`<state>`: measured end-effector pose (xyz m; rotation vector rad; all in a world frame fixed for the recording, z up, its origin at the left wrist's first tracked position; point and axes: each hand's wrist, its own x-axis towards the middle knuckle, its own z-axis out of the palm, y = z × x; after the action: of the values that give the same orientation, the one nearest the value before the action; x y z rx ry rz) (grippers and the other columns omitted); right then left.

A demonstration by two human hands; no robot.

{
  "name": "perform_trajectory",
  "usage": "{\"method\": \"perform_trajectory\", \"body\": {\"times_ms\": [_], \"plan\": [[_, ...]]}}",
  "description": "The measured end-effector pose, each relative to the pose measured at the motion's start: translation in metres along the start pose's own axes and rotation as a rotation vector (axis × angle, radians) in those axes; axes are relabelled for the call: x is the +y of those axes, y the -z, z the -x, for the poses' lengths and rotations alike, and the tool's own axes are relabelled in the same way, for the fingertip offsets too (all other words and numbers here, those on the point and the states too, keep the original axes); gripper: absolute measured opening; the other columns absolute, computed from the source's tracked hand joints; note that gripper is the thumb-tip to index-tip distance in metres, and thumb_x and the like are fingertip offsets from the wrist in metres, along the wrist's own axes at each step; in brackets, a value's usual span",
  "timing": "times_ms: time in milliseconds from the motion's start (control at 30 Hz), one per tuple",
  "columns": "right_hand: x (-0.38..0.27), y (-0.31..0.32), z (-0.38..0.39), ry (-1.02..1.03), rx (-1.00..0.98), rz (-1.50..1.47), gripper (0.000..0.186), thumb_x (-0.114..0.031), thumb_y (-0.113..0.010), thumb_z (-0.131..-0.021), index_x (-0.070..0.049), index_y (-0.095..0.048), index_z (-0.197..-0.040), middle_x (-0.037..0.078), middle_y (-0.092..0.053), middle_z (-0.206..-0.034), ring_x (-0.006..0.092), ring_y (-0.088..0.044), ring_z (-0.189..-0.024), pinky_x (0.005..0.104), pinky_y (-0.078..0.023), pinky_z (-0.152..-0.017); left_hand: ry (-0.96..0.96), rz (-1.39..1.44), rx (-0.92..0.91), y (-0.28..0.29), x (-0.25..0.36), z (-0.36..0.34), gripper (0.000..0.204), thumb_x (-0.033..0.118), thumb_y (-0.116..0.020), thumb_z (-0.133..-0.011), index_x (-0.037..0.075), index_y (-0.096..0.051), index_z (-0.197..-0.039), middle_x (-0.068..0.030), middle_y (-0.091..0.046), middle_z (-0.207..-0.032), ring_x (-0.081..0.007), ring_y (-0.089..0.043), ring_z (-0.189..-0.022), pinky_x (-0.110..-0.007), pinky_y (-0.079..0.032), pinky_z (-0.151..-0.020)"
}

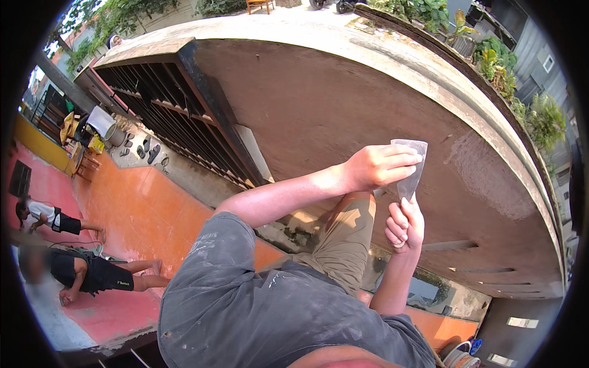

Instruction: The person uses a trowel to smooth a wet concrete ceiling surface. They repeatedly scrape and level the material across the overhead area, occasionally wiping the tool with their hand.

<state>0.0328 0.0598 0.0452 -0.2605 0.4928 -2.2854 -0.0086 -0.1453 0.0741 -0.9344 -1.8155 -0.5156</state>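
In front of the brown plastered wall I hold a putty knife with a wide, flared metal blade. My right hand is closed round its handle, which the fingers mostly hide. From the left, my left hand reaches across and grips the blade near its broad end, fingers lying over its face. A lighter, rough patch shows on the wall to the right of the blade.
A dark metal gate adjoins the wall. Sandals and a bucket stand beyond the orange floor. Two people are at left, one in black, one in a white top. Lower right are stacked basins.
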Motion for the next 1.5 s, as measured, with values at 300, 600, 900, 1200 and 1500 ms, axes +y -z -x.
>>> {"method": "perform_trajectory", "body": {"times_ms": [300, 600, 900, 1200, 1500], "plan": [[0.037, 0.001, -0.006, -0.116, 0.057, 0.128, 0.045, -0.012, -0.038, -0.109, -0.017, -0.031, -0.153, -0.001, -0.037, -0.059, 0.0068, -0.032, -0.034, 0.0212, -0.028, -0.029, 0.373, -0.064, -0.016, 0.04, 0.049, 0.052, 0.025, 0.002, -0.072, -0.077, 0.007, -0.074, -0.101, -0.006, -0.07, -0.132, -0.0238, -0.065, -0.124, -0.047, -0.05, -0.111], [0.063, -0.017, 0.005, -0.101, 0.057, 0.207, 0.044, -0.011, -0.042, -0.107, -0.014, -0.038, -0.151, -0.001, -0.036, -0.058, 0.0073, -0.031, -0.034, 0.0223, -0.03, -0.029, 0.467, -0.096, 0.04, 0.058, 0.071, 0.064, 0.038, -0.002, -0.071, -0.079, 0.011, -0.069, -0.115, -0.0059, -0.067, -0.137, -0.0283, -0.059, -0.133, -0.059, -0.042, -0.113], [0.065, -0.015, 0.019, 0.04, 0.131, 0.296, 0.041, -0.011, -0.043, -0.107, -0.015, -0.042, -0.148, -0.002, -0.036, -0.057, 0.0067, -0.031, -0.033, 0.0211, -0.029, -0.029, 0.362, -0.136, -0.164, 0.039, 0.073, 0.057, 0.047, 0.008, -0.072, -0.083, 0.013, -0.064, -0.129, -0.0047, -0.062, -0.145, -0.0271, -0.056, -0.136, -0.064, -0.028, -0.12], [0.04, -0.006, 0.041, 0.206, 0.22, 0.319, 0.046, -0.011, -0.045, -0.107, -0.011, -0.038, -0.152, -0.001, -0.036, -0.058, 0.007, -0.032, -0.035, 0.0215, -0.029, -0.029, 0.274, -0.021, -0.242, 0.005, 0.07, 0.024, 0.055, 0.013, -0.076, -0.082, 0.01, -0.062, -0.135, -0.0046, -0.057, -0.151, -0.0246, -0.053, -0.14, -0.064, -0.025, -0.121], [0.019, 0.005, 0.053, 0.238, 0.042, 0.171, 0.046, -0.018, -0.041, -0.11, -0.014, -0.033, -0.155, 0.001, -0.038, -0.059, 0.007, -0.033, -0.035, 0.0213, -0.03, -0.03, 0.02, -0.025, -0.053, -0.025, 0.042, 0.004, 0.027, 0.015, -0.07, -0.089, 0.015, -0.07, -0.116, 0.0012, -0.069, -0.134, -0.0167, -0.062, -0.129, -0.051, -0.035, -0.121]]}}
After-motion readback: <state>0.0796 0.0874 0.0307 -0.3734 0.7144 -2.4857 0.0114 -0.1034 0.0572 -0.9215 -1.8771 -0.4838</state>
